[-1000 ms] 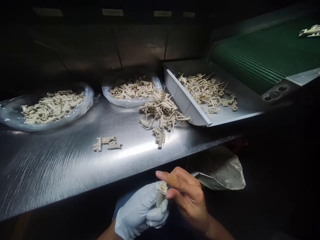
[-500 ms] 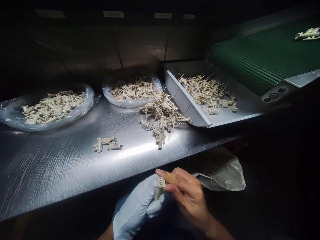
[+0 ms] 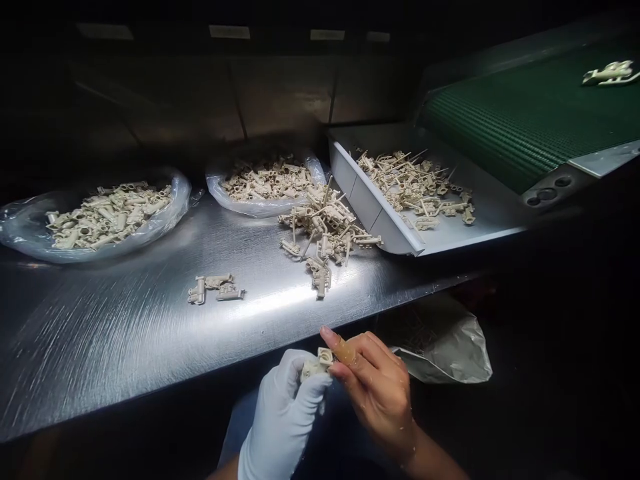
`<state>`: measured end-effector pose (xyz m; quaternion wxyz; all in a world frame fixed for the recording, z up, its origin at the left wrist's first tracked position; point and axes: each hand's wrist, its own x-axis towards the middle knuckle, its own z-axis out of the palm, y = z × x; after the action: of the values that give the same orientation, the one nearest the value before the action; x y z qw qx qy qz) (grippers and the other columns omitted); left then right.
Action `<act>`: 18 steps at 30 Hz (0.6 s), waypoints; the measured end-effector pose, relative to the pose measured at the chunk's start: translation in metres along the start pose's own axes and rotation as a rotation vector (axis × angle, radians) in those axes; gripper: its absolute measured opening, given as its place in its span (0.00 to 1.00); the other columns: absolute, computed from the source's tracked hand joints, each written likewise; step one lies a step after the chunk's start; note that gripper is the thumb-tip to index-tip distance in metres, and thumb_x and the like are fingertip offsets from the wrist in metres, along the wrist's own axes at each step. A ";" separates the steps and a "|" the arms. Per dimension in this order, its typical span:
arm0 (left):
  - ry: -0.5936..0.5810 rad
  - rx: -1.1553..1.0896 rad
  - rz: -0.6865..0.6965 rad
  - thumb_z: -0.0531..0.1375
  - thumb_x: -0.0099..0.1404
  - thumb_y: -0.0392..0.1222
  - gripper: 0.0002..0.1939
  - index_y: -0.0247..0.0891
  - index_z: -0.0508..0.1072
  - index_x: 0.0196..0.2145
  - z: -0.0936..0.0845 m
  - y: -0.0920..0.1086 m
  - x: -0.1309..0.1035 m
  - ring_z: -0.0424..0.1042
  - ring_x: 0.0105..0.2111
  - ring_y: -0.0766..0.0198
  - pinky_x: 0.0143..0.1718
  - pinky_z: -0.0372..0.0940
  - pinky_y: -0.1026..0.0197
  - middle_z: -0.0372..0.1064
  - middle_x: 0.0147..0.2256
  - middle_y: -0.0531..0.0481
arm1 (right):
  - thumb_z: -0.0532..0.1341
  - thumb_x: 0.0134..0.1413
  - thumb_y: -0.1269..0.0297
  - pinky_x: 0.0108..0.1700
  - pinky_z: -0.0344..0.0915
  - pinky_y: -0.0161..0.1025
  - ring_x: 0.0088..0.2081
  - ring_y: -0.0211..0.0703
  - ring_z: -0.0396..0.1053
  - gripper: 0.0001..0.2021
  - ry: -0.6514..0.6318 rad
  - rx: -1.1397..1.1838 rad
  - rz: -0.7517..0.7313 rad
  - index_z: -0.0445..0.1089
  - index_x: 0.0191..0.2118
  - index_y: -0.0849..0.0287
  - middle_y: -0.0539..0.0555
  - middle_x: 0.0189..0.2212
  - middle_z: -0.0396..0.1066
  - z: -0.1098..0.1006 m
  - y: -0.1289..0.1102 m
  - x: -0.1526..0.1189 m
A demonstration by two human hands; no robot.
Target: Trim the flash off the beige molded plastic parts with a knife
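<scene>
Low in front of the bench, my left hand (image 3: 283,407), in a white glove, grips a small beige moulded plastic part (image 3: 325,357) with a round opening facing up. My bare right hand (image 3: 377,380) meets the part's right edge with thumb and index finger. A tan band wraps that index finger, whose tip reaches past the part, and the other fingers are curled. Beyond my hands, a heap of similar parts with thin sprues (image 3: 325,223) lies on the metal bench (image 3: 150,340). Several loose parts (image 3: 216,288) sit to its left.
Two clear plastic bags of parts (image 3: 110,217) (image 3: 267,180) stand at the back. A grey chute tray (image 3: 375,200) holds more parts under a green conveyor belt (image 3: 515,120), which carries one moulded piece (image 3: 610,73). A pale sack (image 3: 460,353) hangs below the bench edge at right.
My left hand has turned the plastic part, so the back of the glove and thumb now show. My right index finger has lifted slightly. The piece on the belt has shifted left.
</scene>
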<state>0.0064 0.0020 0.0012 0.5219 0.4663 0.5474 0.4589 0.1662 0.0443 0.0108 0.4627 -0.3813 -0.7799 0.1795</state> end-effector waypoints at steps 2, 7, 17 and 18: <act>0.018 0.037 0.035 0.59 0.74 0.57 0.20 0.40 0.70 0.30 -0.001 0.003 0.001 0.66 0.24 0.66 0.29 0.63 0.65 0.68 0.24 0.56 | 0.59 0.74 0.65 0.33 0.64 0.39 0.31 0.42 0.65 0.22 0.015 -0.075 -0.050 0.63 0.70 0.51 0.51 0.29 0.70 -0.001 0.000 0.001; 0.058 0.092 0.068 0.59 0.75 0.54 0.18 0.40 0.72 0.31 -0.002 0.006 0.003 0.68 0.26 0.64 0.30 0.64 0.64 0.70 0.26 0.54 | 0.59 0.73 0.67 0.31 0.62 0.38 0.29 0.41 0.65 0.23 0.001 -0.133 -0.105 0.64 0.69 0.53 0.51 0.29 0.71 -0.004 0.001 0.004; 0.067 0.290 0.210 0.61 0.72 0.36 0.11 0.42 0.74 0.30 -0.008 0.007 0.004 0.70 0.29 0.61 0.35 0.64 0.63 0.70 0.29 0.52 | 0.57 0.75 0.61 0.31 0.60 0.38 0.28 0.40 0.63 0.21 -0.042 -0.227 -0.124 0.66 0.68 0.52 0.51 0.27 0.70 -0.011 0.000 0.010; 0.064 0.303 0.201 0.61 0.72 0.37 0.11 0.42 0.74 0.30 -0.008 0.007 0.004 0.69 0.28 0.61 0.34 0.64 0.62 0.70 0.28 0.52 | 0.58 0.75 0.62 0.31 0.60 0.38 0.28 0.40 0.63 0.20 -0.047 -0.235 -0.129 0.68 0.67 0.53 0.50 0.26 0.70 -0.012 0.000 0.011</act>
<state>-0.0018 0.0069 0.0080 0.3794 0.5773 0.5772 0.4355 0.1736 0.0516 0.0232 0.4073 -0.3778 -0.8289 0.0658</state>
